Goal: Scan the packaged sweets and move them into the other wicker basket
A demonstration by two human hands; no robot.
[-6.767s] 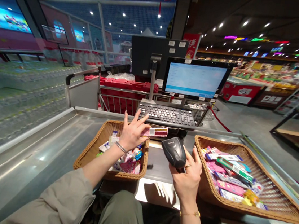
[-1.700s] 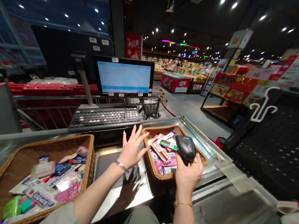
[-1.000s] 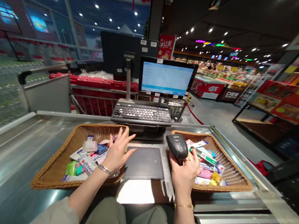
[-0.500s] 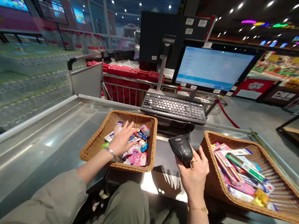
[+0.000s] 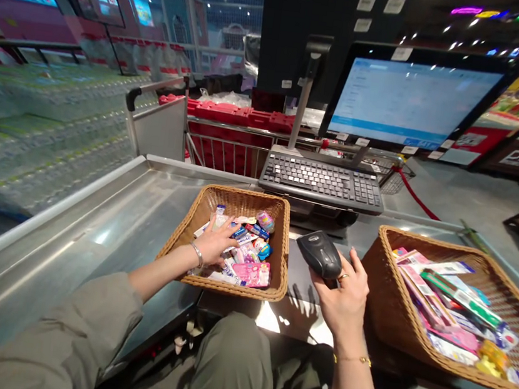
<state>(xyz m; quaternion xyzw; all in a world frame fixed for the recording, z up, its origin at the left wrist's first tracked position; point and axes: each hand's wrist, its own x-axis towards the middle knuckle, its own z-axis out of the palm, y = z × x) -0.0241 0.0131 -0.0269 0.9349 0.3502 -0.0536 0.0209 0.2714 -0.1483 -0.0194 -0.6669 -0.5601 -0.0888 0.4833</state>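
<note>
My left hand [image 5: 213,244] reaches into the left wicker basket [image 5: 287,248], fingers spread over a jumble of small packaged goods. A pink package [image 5: 254,274] lies beside it in the basket's near right part, and a blue packet [image 5: 261,248] sits further back. What is under my palm is hidden. Between the two baskets, my right hand [image 5: 344,299] grips a black handheld barcode scanner [image 5: 320,252], its head angled toward the left basket. The right wicker basket [image 5: 392,305] contains long pink boxes, a green box [image 5: 459,298] and a yellow-wrapped item [image 5: 492,359].
Both baskets stand on a metal counter [image 5: 108,226]. Behind them are a keyboard [image 5: 322,180], a lit monitor [image 5: 407,105] and a dark screen seen from behind [image 5: 328,20]. A shopping cart [image 5: 227,146] with red crates is beyond the counter; stacked bottles [image 5: 49,131] line the left.
The camera view has shifted, so the counter, baskets and screens sit differently in the picture. My left hand has moved slightly toward the basket's left side, while my right hand keeps hold of the scanner.
</note>
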